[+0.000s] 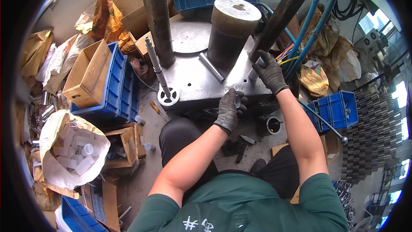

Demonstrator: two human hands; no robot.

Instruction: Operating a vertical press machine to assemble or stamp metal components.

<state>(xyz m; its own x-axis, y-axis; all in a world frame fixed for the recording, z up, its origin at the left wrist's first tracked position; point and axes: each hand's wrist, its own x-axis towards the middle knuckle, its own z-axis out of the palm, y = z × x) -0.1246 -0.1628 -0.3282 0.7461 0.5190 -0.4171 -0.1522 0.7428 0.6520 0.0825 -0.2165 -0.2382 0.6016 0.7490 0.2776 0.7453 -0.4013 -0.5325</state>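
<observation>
Both my hands wear dark grey knit gloves. Near the front edge of the metal machine bed (pixel 195 92), my left hand (pixel 227 111) has its fingers curled round a small pale cylindrical piece (pixel 237 101). My right hand (pixel 272 76) grips a grey metal tube (pixel 253 75) that stands near the bed's right side; the fingers hide part of it. Between the hands and the thick round ram (pixel 231 32), another metal tube (pixel 211 67) lies slanted on the bed. At the bed's left corner, a stepped steel shaft (pixel 157 66) rises from a spoked round base (pixel 168 97).
Two dark posts (pixel 157 17) flank the ram. Left are stacked blue crates (pixel 120 86) and a sack (pixel 101 157) of translucent plastic tubes. An orange-handled tool (pixel 155 107) and a black pot (pixel 274 125) sit low by the bed. Right are a blue bin (pixel 330 111) and stacked metal parts (pixel 365 133).
</observation>
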